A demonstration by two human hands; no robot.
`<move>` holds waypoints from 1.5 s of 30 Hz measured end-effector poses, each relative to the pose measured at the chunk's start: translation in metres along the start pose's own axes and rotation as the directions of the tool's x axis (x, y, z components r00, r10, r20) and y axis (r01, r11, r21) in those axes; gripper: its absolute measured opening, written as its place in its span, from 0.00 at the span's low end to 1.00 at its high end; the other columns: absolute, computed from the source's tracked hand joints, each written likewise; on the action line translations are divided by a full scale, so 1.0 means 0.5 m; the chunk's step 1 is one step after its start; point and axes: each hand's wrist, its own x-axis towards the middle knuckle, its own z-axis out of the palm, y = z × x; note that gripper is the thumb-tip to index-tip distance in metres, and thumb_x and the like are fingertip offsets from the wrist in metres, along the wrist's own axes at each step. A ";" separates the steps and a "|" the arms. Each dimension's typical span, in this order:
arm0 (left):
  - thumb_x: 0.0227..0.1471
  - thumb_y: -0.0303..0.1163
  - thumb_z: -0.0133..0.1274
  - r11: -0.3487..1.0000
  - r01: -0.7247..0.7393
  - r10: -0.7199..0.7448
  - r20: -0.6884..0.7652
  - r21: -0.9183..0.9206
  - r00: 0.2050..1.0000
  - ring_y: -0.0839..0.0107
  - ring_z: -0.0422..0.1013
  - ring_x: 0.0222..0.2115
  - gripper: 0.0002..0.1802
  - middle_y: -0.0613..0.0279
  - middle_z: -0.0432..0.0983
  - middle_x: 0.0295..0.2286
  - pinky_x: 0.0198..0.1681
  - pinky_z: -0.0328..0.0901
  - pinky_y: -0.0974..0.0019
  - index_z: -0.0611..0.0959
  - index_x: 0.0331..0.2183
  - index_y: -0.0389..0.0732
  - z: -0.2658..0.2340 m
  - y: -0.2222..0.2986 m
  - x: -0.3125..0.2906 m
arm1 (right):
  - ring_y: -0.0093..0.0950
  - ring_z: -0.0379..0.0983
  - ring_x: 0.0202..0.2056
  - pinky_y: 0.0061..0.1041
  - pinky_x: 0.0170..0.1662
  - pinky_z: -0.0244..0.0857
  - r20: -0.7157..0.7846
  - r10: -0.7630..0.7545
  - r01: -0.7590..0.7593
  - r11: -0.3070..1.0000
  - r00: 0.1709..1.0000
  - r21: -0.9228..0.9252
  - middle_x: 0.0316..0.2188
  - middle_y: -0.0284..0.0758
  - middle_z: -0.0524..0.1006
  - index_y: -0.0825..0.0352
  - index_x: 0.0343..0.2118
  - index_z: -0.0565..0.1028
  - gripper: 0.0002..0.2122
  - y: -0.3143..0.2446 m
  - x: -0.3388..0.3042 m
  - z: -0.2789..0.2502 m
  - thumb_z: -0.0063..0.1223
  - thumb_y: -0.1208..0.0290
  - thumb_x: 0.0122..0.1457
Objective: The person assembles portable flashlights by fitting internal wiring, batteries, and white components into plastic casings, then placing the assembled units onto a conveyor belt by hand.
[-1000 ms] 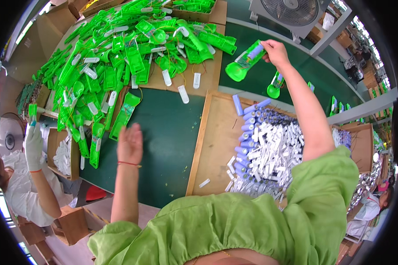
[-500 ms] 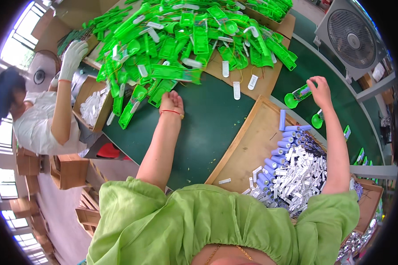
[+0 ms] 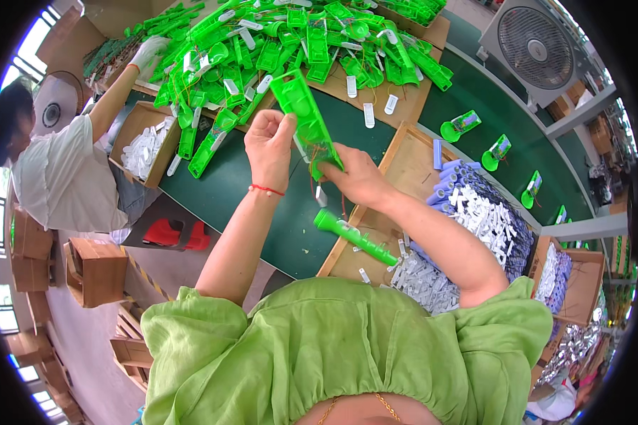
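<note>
Above the dark green bench I hold a long green plastic housing (image 3: 306, 106) tilted between my hands. My right hand (image 3: 358, 176) is closed around its lower end, where thin wires and a small board show. My left hand (image 3: 268, 145) has its fingers curled, thumb at the housing's left edge; the fingertips are partly hidden. From the wires below hang a small white piece (image 3: 321, 196) and a second green part (image 3: 358, 238) with a flared end. This second part is over the near edge of the wooden tray (image 3: 358, 237).
A heap of green housings (image 3: 262, 53) covers the far bench. The tray carries blue cylindrical cells (image 3: 461, 177) and white plastic pieces (image 3: 485, 219). Green assemblies (image 3: 500, 152) stand along the right strip, near a fan (image 3: 535, 46). At left, a co-worker (image 3: 64, 170) reaches past a carton (image 3: 145, 113).
My left hand has lifted a green housing from the heap and come nearer. My right hand has left the assembly on the right strip and moved left to the housing.
</note>
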 end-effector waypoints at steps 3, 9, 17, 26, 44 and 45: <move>0.56 0.36 0.53 0.994 0.061 -0.050 0.127 -0.086 0.991 0.72 0.73 0.36 0.16 0.56 0.75 0.37 0.37 0.70 0.69 0.72 0.43 0.36 0.013 0.036 -0.029 | 0.26 0.77 0.28 0.25 0.33 0.70 -0.119 -0.040 0.080 0.933 0.992 0.351 0.26 0.33 0.78 0.70 0.41 0.74 0.12 -0.060 -0.047 0.005 0.52 0.68 0.57; 0.64 0.47 0.35 0.944 0.316 -0.184 0.644 -0.094 0.743 0.60 0.74 0.40 0.27 0.42 0.71 0.46 0.43 0.70 0.61 0.69 0.51 0.33 0.049 0.048 -0.066 | 0.24 0.73 0.41 0.26 0.44 0.66 -0.052 -0.111 0.123 0.879 0.992 0.461 0.36 0.33 0.77 0.68 0.43 0.73 0.14 -0.056 -0.105 -0.021 0.54 0.67 0.57; 0.62 0.41 0.43 0.952 0.229 -0.095 0.518 -0.201 0.850 0.61 0.74 0.41 0.19 0.50 0.76 0.37 0.39 0.72 0.62 0.69 0.47 0.37 0.097 0.077 -0.090 | 0.24 0.73 0.39 0.26 0.44 0.65 0.201 -0.004 -0.090 0.885 0.980 0.456 0.35 0.31 0.77 0.66 0.54 0.67 0.22 0.007 -0.166 0.110 0.53 0.64 0.59; 0.61 0.40 0.45 0.988 -0.020 -0.053 0.462 0.150 0.886 0.70 0.74 0.33 0.15 0.61 0.74 0.29 0.32 0.71 0.67 0.68 0.45 0.41 0.037 0.040 -0.035 | 0.19 0.75 0.35 0.21 0.40 0.68 -0.457 -0.098 0.137 0.989 0.884 0.053 0.35 0.35 0.79 0.70 0.46 0.73 0.14 -0.051 -0.295 -0.030 0.52 0.69 0.59; 0.59 0.32 0.46 0.960 0.104 -0.233 0.531 0.262 0.815 0.71 0.72 0.33 0.12 0.60 0.72 0.33 0.37 0.67 0.67 0.67 0.43 0.39 0.041 -0.024 -0.129 | 0.21 0.76 0.29 0.17 0.31 0.68 -0.676 -0.253 0.540 0.803 0.692 0.253 0.28 0.35 0.78 0.69 0.45 0.66 0.14 -0.102 -0.230 -0.024 0.54 0.72 0.59; 0.59 0.32 0.46 0.960 0.101 -0.232 0.538 0.263 0.811 0.71 0.72 0.33 0.12 0.60 0.72 0.33 0.37 0.67 0.67 0.67 0.43 0.39 0.041 -0.023 -0.129 | 0.21 0.76 0.29 0.17 0.31 0.68 -0.681 -0.253 0.543 0.802 0.687 0.249 0.28 0.35 0.78 0.69 0.45 0.66 0.14 -0.094 -0.233 -0.009 0.54 0.72 0.59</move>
